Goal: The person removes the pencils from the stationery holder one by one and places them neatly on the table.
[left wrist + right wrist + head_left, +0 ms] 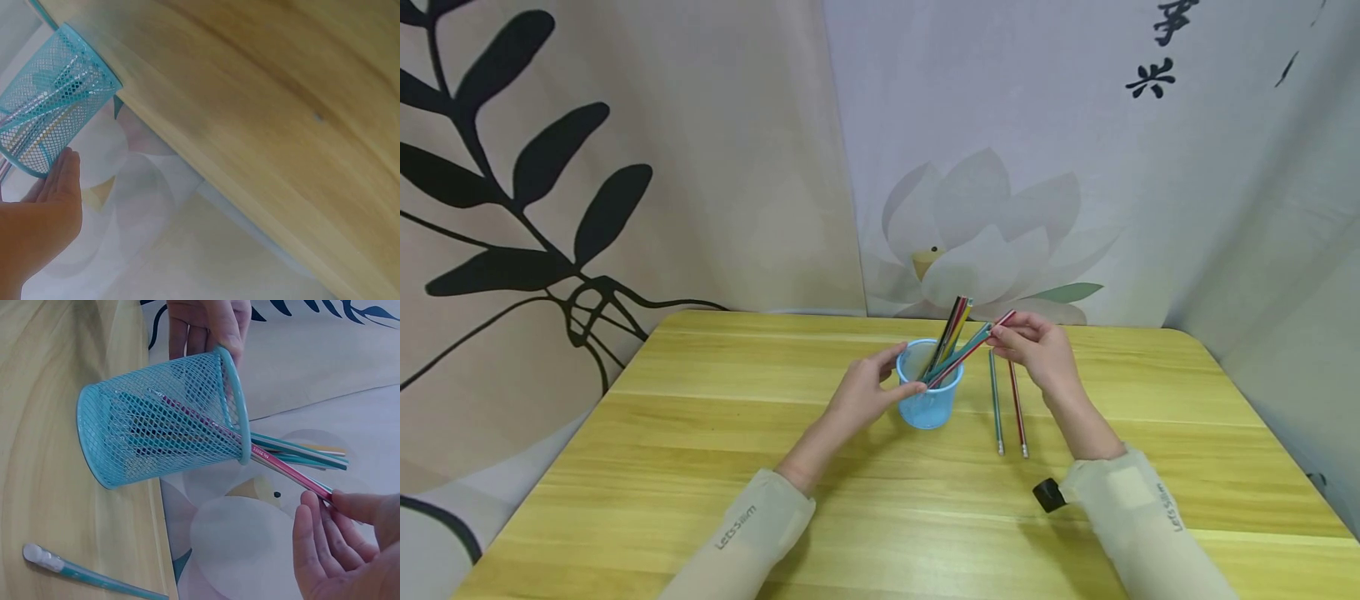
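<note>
A blue mesh pencil holder (927,408) stands upright on the table with several pencils leaning inside it. My left hand (870,383) grips its rim, thumb on the near side and fingers round the far left; the right wrist view shows that thumb on the rim (244,425). Between thumb and fingertips, my right hand (1033,350) pinches the upper end of a red striped pencil (284,467), whose eraser end is down inside the mesh. Through the mesh, the left wrist view shows pencils in the holder (94,69).
Right of the holder, a teal pencil (996,408) and a dark red pencil (1018,408) lie side by side on the wooden table (700,467), erasers towards me. A black object (1048,495) sits at my right sleeve. A printed curtain (760,167) hangs behind the far edge.
</note>
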{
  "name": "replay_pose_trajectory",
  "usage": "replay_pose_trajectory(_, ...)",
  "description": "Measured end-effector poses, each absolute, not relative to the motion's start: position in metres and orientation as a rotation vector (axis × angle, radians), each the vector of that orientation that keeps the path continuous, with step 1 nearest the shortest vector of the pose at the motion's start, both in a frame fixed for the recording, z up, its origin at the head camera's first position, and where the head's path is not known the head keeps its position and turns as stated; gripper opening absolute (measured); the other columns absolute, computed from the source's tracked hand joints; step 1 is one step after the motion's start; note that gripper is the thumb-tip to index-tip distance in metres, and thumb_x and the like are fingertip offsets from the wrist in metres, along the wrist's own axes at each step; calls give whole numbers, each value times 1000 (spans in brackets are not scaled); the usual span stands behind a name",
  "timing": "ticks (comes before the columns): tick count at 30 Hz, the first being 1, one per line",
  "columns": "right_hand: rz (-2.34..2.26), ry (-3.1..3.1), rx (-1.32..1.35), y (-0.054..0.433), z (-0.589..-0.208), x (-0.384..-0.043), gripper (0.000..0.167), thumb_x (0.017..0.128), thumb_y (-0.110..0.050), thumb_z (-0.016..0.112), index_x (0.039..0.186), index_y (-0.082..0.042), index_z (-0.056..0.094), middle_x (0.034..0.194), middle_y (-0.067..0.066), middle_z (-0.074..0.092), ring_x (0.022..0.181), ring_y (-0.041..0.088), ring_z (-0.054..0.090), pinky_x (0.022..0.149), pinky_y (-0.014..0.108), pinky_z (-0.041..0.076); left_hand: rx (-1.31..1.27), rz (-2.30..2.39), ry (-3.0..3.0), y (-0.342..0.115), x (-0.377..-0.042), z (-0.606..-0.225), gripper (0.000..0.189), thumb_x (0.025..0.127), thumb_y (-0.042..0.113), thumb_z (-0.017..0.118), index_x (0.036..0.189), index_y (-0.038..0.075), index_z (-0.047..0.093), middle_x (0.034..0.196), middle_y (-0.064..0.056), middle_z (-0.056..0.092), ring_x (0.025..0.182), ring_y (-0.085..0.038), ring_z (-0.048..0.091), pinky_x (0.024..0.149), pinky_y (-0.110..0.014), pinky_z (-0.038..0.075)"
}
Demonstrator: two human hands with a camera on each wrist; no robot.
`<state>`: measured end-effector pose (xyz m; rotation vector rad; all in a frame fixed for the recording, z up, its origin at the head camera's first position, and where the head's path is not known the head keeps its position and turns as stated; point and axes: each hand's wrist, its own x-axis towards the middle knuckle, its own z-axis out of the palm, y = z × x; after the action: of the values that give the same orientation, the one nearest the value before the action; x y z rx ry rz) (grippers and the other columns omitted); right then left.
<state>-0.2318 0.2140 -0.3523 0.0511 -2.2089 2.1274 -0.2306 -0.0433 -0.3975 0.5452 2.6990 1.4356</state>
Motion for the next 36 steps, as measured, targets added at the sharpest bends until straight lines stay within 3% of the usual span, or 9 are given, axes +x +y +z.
replay_pose_trajectory(14, 2189, -2056, 100, 226, -344, -232, 5, 95, -1, 64, 94, -6, 62, 79, -9, 74, 74, 4, 74, 72, 20, 63, 539, 1438, 2708, -42, -230, -398, 75, 85, 31, 79, 147, 5, 48, 144, -19, 55, 128, -36, 59, 105, -45, 53)
replay_pose_trajectory(27, 2123, -2094, 57, 237, -335, -229, 12, 97, -8, 64, 103, -1, 58, 83, -11, 74, 79, 3, 74, 76, 19, 62, 554, 1415, 2716, -43, -230, -396, 75, 86, 34, 79, 147, 5, 47, 144, -18, 56, 128, -35, 60, 105, -43, 54)
replay_pose_trajectory(36, 2183, -1991, 76, 244, -329, -227, 9, 96, -8, 66, 100, -2, 60, 83, -8, 76, 77, 5, 74, 75, 20, 63, 573, 1431, 2713, -43, -229, -396, 75, 86, 34, 78, 147, 4, 47, 143, -20, 56, 127, -36, 60, 105, -44, 54)
